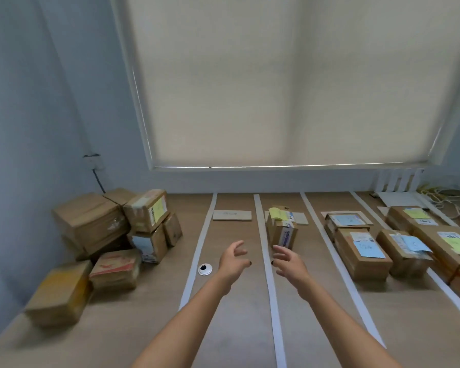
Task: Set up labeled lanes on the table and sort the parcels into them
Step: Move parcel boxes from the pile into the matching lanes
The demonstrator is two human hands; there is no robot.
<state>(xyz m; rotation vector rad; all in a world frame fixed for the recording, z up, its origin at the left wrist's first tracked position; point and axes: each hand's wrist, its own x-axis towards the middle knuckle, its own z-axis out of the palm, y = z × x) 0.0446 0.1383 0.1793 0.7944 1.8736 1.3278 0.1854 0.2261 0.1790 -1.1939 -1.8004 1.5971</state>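
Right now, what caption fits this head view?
Two empty hands, left hand and right hand, over white tape lanes between brown cardboard parcels.

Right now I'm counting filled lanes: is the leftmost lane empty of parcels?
Yes, empty of parcels. The leftmost lane holds only its label card; the left hand hovers above it.

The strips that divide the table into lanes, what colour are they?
White. The strips run lengthwise over the light wooden table, clearest in the head view.

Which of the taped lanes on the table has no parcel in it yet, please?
The leftmost lane, just right of the unsorted pile: it holds only its label card, while every lane to its right has at least one parcel.
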